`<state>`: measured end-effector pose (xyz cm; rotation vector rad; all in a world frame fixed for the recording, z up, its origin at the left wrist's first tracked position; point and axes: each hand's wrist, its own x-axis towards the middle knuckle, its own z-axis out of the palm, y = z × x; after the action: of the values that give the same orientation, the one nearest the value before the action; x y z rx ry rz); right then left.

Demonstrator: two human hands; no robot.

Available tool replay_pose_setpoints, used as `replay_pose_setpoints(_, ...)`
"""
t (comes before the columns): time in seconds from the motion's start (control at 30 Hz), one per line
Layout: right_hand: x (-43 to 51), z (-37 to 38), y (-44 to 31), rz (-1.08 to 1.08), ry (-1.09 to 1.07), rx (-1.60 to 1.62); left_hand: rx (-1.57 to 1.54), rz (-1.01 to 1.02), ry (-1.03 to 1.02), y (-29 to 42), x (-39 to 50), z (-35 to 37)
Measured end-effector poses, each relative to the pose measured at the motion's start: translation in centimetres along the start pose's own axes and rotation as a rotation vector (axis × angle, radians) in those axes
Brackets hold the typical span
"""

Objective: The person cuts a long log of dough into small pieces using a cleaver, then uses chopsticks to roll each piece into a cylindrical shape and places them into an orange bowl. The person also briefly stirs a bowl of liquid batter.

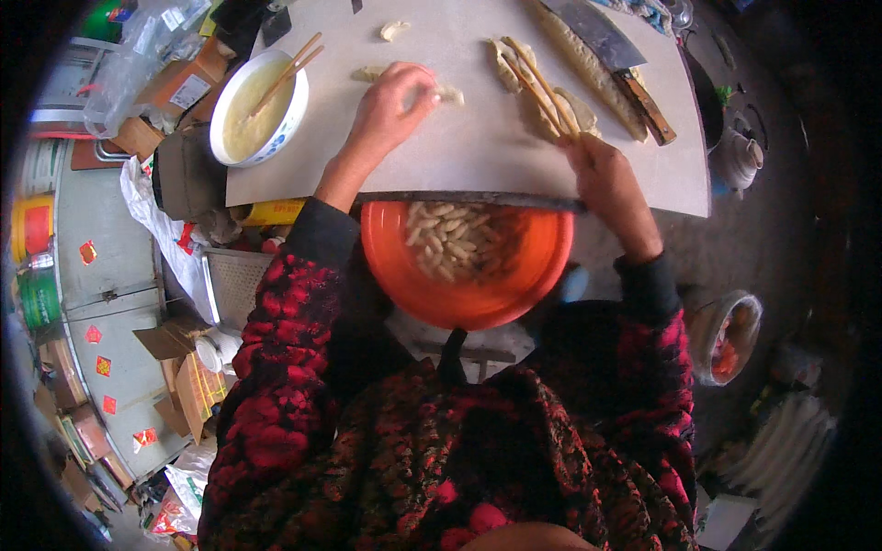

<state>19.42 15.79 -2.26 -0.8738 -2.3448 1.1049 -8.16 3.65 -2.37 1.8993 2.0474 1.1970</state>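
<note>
My left hand [402, 103] is over the pale board [475, 155], its thumb and fingers curled at a small strip of dough [450, 95]. My right hand [606, 175] holds a pair of wooden chopsticks [541, 86], their far ends over flattened dough pieces [582, 113]. A cleaver [603, 41] with a wooden handle lies across a long dough roll [579, 62]. One dough scrap [395, 30] lies near the far edge. At left, a white bowl [301, 110] holds pale yellow liquid and another pair of chopsticks [282, 82]. An orange basin [468, 317] below the board's edge holds many small dough pieces [455, 237].
Cardboard boxes [189, 386], a grey cabinet [103, 241] and plastic bags crowd the left. A perforated metal tray [238, 282] stands near my left sleeve. At right are a kettle [741, 162], a dark pan [706, 103] and a plastic-lined bin [730, 337] on the floor.
</note>
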Motion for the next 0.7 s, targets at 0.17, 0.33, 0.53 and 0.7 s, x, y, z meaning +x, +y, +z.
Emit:
replay_pose_setpoints(0.17,-0.2,-0.8,-2.5,0.189,-0.094,0.205,-1.322,-0.566,0.131,0.6,-0.9,0.0)
replay_pose_setpoints(0.33,-0.3,-1.5,-4.8,0.326,-0.189,0.536,-1.534,-0.888,0.019,1.3,-1.8,1.2)
replay_pose_setpoints(0.53,0.3,-0.4,-4.9,0.324,-0.172,0.643,-1.382,-0.856,-0.08,3.3,-1.5,1.2)
replay_pose_setpoints(0.7,0.9,-0.5,-4.5,0.371,-0.249,0.633,-1.394,-0.871,0.176,3.5,-0.3,1.0)
